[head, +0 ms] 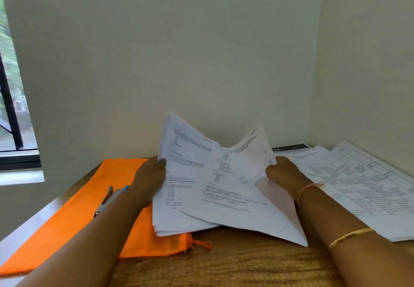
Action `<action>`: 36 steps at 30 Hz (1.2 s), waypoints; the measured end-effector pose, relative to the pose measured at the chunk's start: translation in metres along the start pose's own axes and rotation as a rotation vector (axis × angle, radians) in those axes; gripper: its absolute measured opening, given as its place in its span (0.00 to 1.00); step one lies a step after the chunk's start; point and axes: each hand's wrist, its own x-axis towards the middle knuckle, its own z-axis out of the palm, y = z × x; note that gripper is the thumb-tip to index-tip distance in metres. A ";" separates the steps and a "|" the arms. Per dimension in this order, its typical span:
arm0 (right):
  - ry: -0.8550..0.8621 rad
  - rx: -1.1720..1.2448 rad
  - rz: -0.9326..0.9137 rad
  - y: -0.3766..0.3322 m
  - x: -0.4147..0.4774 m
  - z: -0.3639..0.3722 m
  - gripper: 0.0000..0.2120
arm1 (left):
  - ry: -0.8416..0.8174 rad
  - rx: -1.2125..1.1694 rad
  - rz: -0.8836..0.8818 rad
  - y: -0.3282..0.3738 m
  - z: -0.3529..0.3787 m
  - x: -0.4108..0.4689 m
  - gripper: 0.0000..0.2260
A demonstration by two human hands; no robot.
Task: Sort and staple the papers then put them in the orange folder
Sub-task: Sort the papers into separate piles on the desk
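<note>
My left hand [150, 179] grips the left edge of a thick stack of printed papers [179, 188], lifted off the wooden table [224, 264]. My right hand [284, 174] pinches the right edge of a few loose sheets [237, 188] fanned off the top of that stack. An orange fabric folder [74, 215] with a zip pull lies flat on the left, partly under the stack. On the folder, beside my left forearm, sits a silver stapler [109, 199] with a blue tip.
More printed sheets with tables [363, 181] lie spread on the right side of the table, against the corner walls. A window [11, 107] is at the far left. Bare wood shows at the front middle.
</note>
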 end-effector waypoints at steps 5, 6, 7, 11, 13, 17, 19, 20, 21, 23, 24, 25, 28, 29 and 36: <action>-0.019 -0.235 -0.007 0.002 0.002 0.005 0.23 | 0.264 0.363 0.253 -0.007 -0.014 0.005 0.11; 0.026 -0.341 -0.009 0.003 0.001 0.007 0.30 | 0.291 0.368 0.268 -0.008 -0.015 0.006 0.10; 0.089 -0.497 -0.017 0.003 -0.002 0.008 0.37 | 0.318 0.366 0.286 -0.009 -0.016 0.006 0.09; 0.095 -0.797 -0.129 -0.011 -0.014 0.017 0.43 | 0.402 0.333 0.350 -0.011 -0.018 0.005 0.09; -0.196 -0.701 -0.112 -0.020 -0.021 0.024 0.45 | 0.429 0.326 0.352 -0.012 -0.019 0.007 0.10; -0.555 -0.923 -0.091 -0.018 -0.027 0.033 0.46 | 0.475 0.259 0.332 -0.013 -0.024 0.009 0.09; -0.593 -0.919 -0.089 -0.013 -0.021 0.026 0.45 | 0.500 0.190 0.297 -0.013 -0.027 0.010 0.08; -0.624 -0.903 -0.087 -0.011 -0.018 0.020 0.45 | 0.518 0.157 0.279 -0.013 -0.029 0.011 0.09; -0.656 -0.881 -0.085 -0.008 -0.015 0.015 0.44 | 0.536 0.127 0.263 -0.012 -0.031 0.012 0.09; -0.708 -0.813 -0.082 -0.003 -0.012 0.004 0.43 | 0.565 0.073 0.231 -0.012 -0.036 0.013 0.11; -0.727 -0.772 -0.079 -0.001 -0.011 0.001 0.42 | 0.576 0.049 0.212 -0.011 -0.037 0.013 0.12; -0.743 -0.741 -0.080 0.000 -0.010 -0.001 0.42 | 0.583 0.028 0.194 -0.011 -0.038 0.013 0.12; -0.789 -0.666 -0.075 -0.002 -0.010 -0.003 0.40 | 0.596 -0.021 0.157 -0.011 -0.040 0.013 0.13; -0.805 -0.640 -0.068 -0.002 -0.009 -0.003 0.40 | 0.604 -0.039 0.149 -0.011 -0.040 0.013 0.13; -0.868 -0.602 -0.034 -0.008 -0.012 -0.008 0.38 | 0.661 -0.133 0.074 -0.010 -0.045 0.014 0.08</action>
